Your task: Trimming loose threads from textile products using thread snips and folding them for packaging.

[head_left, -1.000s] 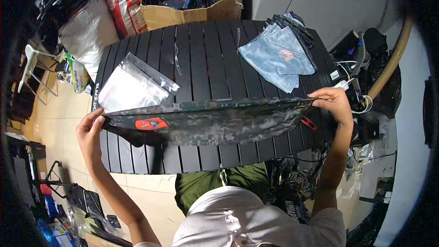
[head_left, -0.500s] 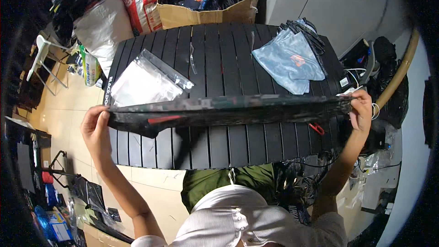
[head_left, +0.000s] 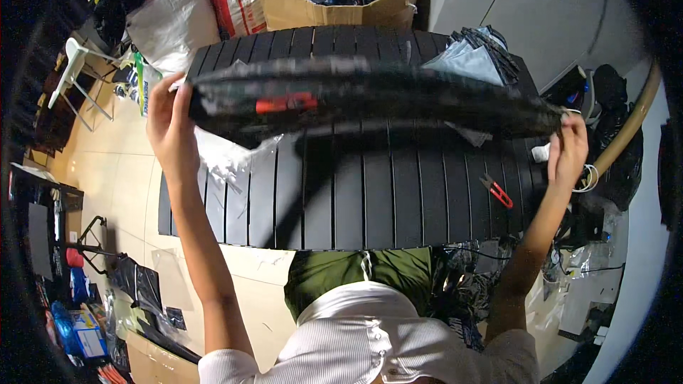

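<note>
Dark garment point(head_left: 370, 96) with a red patch point(head_left: 286, 104), stretched flat in the air above the black slatted bench point(head_left: 370, 199). Left hand point(head_left: 169, 128) clamped on its left end, right hand point(head_left: 568, 151) pinched shut on its right end. Beneath it, clear plastic bag point(head_left: 228, 156) on the slats; folded blue-grey cloth point(head_left: 473, 57) at the far right corner; red-handled snips point(head_left: 496, 190) near the right wrist. Cardboard box point(head_left: 334, 6) beyond the bench.

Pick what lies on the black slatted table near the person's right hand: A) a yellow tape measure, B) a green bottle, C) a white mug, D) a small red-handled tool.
D: a small red-handled tool, like snips, lies on the table just below and left of the right hand, which grips one end of the dark garment.
</note>
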Demonstrator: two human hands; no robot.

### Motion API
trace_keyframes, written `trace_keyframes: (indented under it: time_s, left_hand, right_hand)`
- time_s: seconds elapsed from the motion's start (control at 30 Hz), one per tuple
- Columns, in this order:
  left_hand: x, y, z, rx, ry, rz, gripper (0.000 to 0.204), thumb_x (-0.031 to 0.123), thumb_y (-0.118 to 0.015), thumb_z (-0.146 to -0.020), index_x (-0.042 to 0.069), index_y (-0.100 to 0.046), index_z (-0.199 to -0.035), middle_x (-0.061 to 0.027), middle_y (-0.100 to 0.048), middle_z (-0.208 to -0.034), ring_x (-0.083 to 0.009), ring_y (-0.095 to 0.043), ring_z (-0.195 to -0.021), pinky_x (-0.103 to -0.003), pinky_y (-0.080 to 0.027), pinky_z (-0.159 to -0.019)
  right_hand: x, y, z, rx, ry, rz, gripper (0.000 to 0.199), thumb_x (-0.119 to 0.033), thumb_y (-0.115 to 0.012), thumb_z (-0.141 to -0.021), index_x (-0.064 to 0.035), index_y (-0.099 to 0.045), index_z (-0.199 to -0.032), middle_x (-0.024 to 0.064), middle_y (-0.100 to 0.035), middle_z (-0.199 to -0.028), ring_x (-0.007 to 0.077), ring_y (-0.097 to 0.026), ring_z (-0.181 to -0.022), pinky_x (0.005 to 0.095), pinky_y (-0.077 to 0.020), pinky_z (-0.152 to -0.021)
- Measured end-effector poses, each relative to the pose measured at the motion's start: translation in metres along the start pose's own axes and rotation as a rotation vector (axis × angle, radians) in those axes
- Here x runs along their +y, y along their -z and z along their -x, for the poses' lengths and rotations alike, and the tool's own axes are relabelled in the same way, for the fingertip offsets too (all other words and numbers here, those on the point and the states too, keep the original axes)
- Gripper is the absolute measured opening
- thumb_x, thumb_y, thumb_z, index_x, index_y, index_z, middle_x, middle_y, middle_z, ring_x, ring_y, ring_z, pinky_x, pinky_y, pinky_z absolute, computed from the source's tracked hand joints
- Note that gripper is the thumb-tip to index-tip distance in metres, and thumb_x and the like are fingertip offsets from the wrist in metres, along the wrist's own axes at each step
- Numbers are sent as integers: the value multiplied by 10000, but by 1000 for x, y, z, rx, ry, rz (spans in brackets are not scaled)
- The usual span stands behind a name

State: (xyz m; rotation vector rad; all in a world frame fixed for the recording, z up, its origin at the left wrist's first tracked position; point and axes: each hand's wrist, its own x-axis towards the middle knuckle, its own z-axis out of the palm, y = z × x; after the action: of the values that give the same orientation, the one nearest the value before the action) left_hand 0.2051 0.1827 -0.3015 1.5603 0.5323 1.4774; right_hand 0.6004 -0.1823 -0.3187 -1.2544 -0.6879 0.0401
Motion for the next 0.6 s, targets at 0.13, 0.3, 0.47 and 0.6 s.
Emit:
trace_keyframes:
  time_s: [0.13,0.3,0.47,0.6]
  left_hand:
    - [-23,52,64,-62,19,-62,151,-5,-555,-825,-4,-557,-976,-31,-548,-892,-78,-496,-750,-193,-398,-694]
    - [-45,88,163,-179,469,-196,199,-23,-637,-746,-11,-595,-940,-68,-617,-893,-98,-573,-730,-219,-452,-633]
    - [-23,86,185,-441,750,-394,160,92,-677,-747,-20,-660,-860,-71,-667,-777,-105,-617,-703,-224,-473,-643]
    - [-33,63,170,-289,557,-660,183,199,-622,-813,30,-672,-862,-73,-655,-767,-110,-592,-654,-248,-452,-546]
  right_hand:
    - [7,28,61,54,-14,185,36,-78,-527,-849,-58,-497,-849,60,-535,-996,90,-478,-827,173,-392,-677]
    - [63,59,130,-203,-61,615,68,-75,-532,-830,-52,-497,-776,31,-545,-875,71,-441,-737,187,-355,-638]
    - [83,74,179,-344,-210,632,96,-86,-522,-842,-18,-523,-774,26,-528,-804,96,-441,-700,222,-361,-649]
    - [73,56,173,-400,-138,574,107,-96,-531,-844,-21,-525,-767,-6,-524,-802,72,-431,-693,205,-342,-622]
